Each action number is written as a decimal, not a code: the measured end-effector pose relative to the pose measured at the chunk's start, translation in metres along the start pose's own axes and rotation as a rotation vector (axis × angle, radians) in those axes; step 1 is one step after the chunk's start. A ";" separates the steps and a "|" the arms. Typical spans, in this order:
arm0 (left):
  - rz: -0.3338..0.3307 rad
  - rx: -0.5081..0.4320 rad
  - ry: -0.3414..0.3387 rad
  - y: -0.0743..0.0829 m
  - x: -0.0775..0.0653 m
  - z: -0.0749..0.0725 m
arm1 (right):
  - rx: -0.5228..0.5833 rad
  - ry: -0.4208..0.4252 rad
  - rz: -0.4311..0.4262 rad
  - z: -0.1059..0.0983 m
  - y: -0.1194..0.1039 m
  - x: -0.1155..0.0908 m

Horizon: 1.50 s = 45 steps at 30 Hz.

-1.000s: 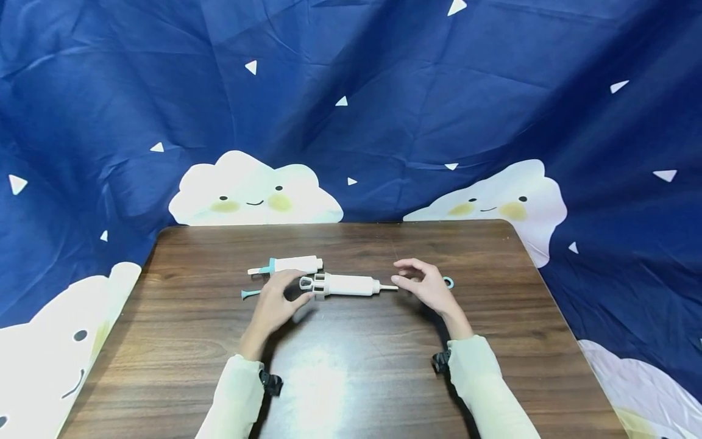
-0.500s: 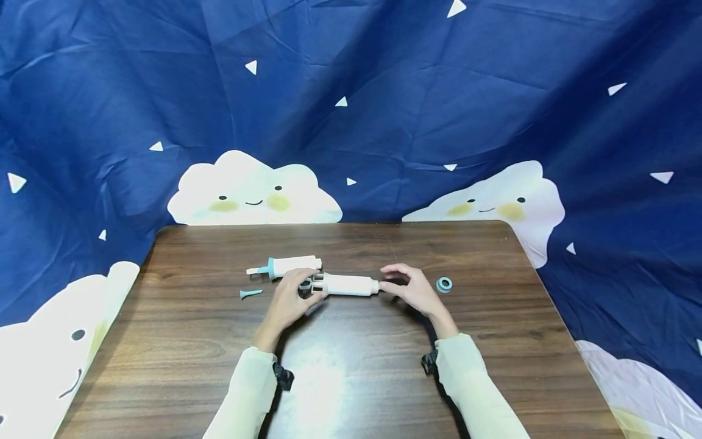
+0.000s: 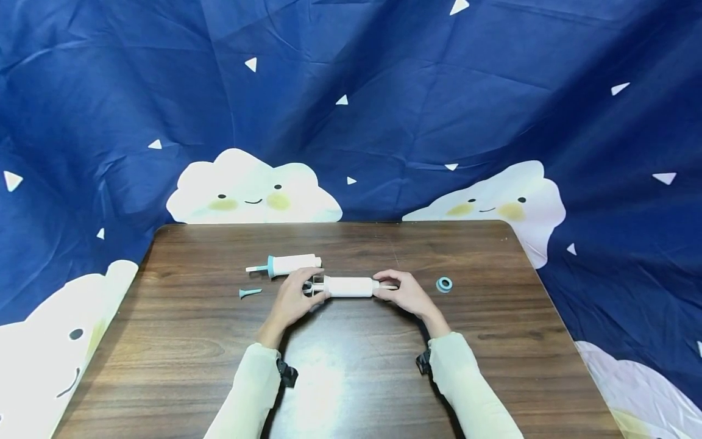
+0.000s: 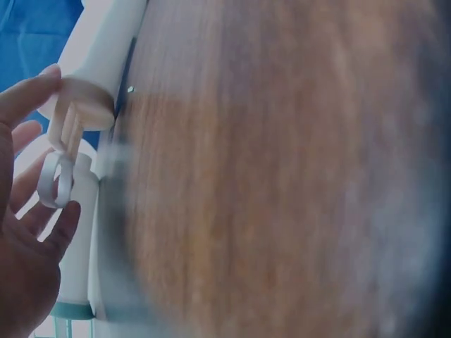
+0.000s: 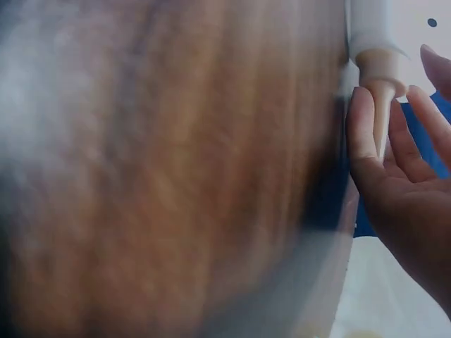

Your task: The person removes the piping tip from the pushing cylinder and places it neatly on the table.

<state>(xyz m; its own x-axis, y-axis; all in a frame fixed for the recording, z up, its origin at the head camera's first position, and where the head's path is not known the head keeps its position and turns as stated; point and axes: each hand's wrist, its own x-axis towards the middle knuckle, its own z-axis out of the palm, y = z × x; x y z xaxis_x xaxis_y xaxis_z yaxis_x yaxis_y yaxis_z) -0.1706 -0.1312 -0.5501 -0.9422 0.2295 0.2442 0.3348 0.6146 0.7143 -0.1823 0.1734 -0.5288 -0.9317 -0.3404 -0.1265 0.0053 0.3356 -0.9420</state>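
Note:
A toy syringe with a white barrel (image 3: 351,287) lies crosswise near the middle of the table, between both hands. My left hand (image 3: 290,299) holds its left end, thumb and fingers on either side of the flange. In the left wrist view, the plunger's ring handle (image 4: 56,179) sits within the curve of that hand. At the other end, my right hand (image 3: 408,296) pinches the collar behind the slender nozzle (image 5: 381,127). Just behind the left fingers lies a second toy syringe (image 3: 296,264), white with a teal flange.
To the left lies a small teal flared peg (image 3: 250,292). A teal ring (image 3: 444,284) rests right of the right hand. All of it is on a brown wooden table (image 3: 493,378), with a blue cloud-print cloth (image 3: 384,110) hanging behind.
My left hand has moved right onto the syringe's flange end. The right hand has come left from beyond the tip to the collar, uncovering the teal ring.

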 end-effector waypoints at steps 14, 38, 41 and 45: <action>-0.075 -0.072 -0.082 0.005 0.002 0.006 | -0.048 0.022 -0.051 0.005 0.005 0.003; -0.002 -0.254 -0.020 0.034 0.001 -0.026 | 0.207 -0.025 -0.150 -0.001 -0.023 -0.008; 0.027 -0.269 -0.012 0.038 0.001 -0.032 | 0.194 -0.007 -0.175 -0.002 -0.032 -0.012; 0.045 -0.287 -0.003 0.045 0.001 -0.039 | 0.170 0.024 -0.194 -0.002 -0.041 -0.016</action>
<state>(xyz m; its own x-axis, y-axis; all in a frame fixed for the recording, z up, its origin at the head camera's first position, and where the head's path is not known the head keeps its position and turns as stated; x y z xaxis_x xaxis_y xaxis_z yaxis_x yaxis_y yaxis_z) -0.1566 -0.1330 -0.4917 -0.9263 0.2542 0.2780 0.3581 0.3651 0.8594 -0.1681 0.1674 -0.4875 -0.9296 -0.3623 0.0671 -0.1154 0.1133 -0.9868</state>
